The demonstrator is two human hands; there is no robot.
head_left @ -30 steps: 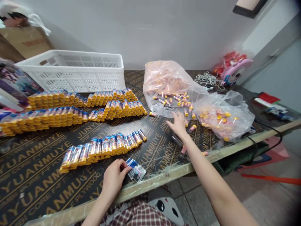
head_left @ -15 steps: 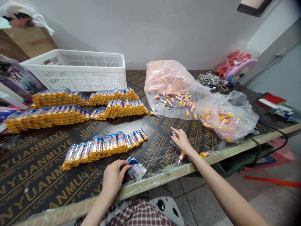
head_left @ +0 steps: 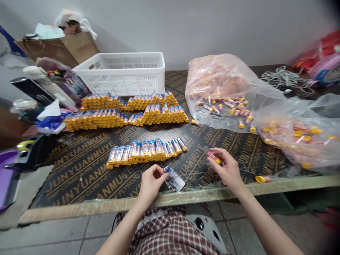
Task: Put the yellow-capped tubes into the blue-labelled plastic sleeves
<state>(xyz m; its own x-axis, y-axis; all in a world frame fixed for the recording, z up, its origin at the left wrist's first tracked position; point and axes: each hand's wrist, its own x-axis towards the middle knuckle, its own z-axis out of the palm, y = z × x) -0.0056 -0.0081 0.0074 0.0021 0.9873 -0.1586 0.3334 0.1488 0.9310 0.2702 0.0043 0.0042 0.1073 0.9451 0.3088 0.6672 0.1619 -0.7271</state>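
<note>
My left hand (head_left: 152, 180) pinches the blue end of some clear printed plastic sleeves (head_left: 175, 180) near the table's front edge. In my right hand (head_left: 225, 169) is a small clear tube (head_left: 212, 156) with pink-red contents and a yellow cap, gripped between thumb and fingers. Just beyond my left hand lies a row of tubes in blue printed sleeves (head_left: 146, 150), yellow ends toward me. A lone yellow-capped tube (head_left: 262, 179) rests to the right of my right hand.
Stacked sleeved tubes (head_left: 98, 118) lie before a white plastic basket (head_left: 127, 83). A large clear bag (head_left: 217, 76) spills unsleeved tubes, and a second bag (head_left: 302, 138) of them sits at right. White cable (head_left: 284, 79) lies behind. A purple dustpan (head_left: 6, 184) is at far left.
The view has swung left, showing more of the table's left end. My right hand has lifted a tube off the table and turned it toward my left hand, which still pinches the sleeves.
</note>
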